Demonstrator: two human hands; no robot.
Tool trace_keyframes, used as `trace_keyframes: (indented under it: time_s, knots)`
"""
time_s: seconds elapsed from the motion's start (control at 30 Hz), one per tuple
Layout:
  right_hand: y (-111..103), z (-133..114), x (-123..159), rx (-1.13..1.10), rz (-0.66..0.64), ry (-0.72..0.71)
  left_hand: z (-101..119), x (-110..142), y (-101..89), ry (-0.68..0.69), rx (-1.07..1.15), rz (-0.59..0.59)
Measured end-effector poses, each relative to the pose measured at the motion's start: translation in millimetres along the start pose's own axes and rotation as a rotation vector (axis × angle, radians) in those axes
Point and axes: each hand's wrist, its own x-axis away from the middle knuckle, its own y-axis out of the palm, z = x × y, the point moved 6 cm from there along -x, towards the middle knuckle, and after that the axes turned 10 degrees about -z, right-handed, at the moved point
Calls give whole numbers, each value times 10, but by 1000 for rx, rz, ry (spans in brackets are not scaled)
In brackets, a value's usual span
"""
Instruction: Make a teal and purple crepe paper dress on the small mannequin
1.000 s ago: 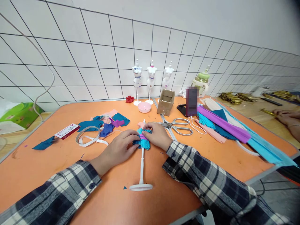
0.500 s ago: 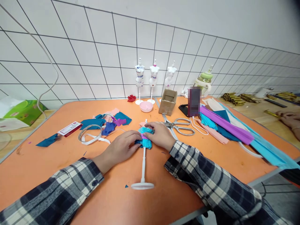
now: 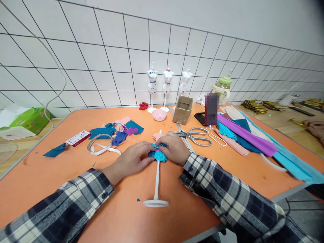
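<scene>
A small white dress-form mannequin (image 3: 157, 179) on a round base lies on its stand before me, dressed in a crinkled turquoise paper skirt (image 3: 159, 156) with a purple band at the waist. Peach material (image 3: 156, 136) shows at its chest, above my fingers. From the left, my left hand (image 3: 135, 157) pinches the skirt's upper edge. My right hand (image 3: 174, 146) has its fingers curled over the same turquoise paper from the other side. The fingers hide much of the waist.
Scissors (image 3: 194, 135) lie beyond my right hand, near a cardboard box (image 3: 182, 109) and a phone (image 3: 212, 109). Paper scraps (image 3: 101, 133) and a tape roll (image 3: 99, 144) are at the left. Paper strips (image 3: 248, 135) cover the right side. More mannequins (image 3: 152, 82) stand behind a pink bowl (image 3: 159, 115).
My right fingers have curled in and moved lower over the turquoise paper, and its upper part looks more gathered. More of the peach material shows above. The view has shifted slightly.
</scene>
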Motion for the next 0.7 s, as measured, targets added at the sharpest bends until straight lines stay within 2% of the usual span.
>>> trace_keyframes:
  time_s: [0.07,0.13,0.27,0.43,0.57,0.7]
  knots:
    - [15,6,7,-17,6,-35,-68,17,-83,-67,124,107]
    - [20,-29,11,-1,15,-107,-121,19,-136,-111,138,181]
    - [8,-126,29,133,40,-214,-86,-58,-62,-25,-62,66]
    - [1,-166,34,246,-8,-209,-96,-66,-22,-55,-245,5]
    - [-13,-150,29,202,-103,-213,-56,4,-25,-100,-270,-35]
    - [-27,-147,57,169,-169,-257,105,59,-6,-119,-194,-78]
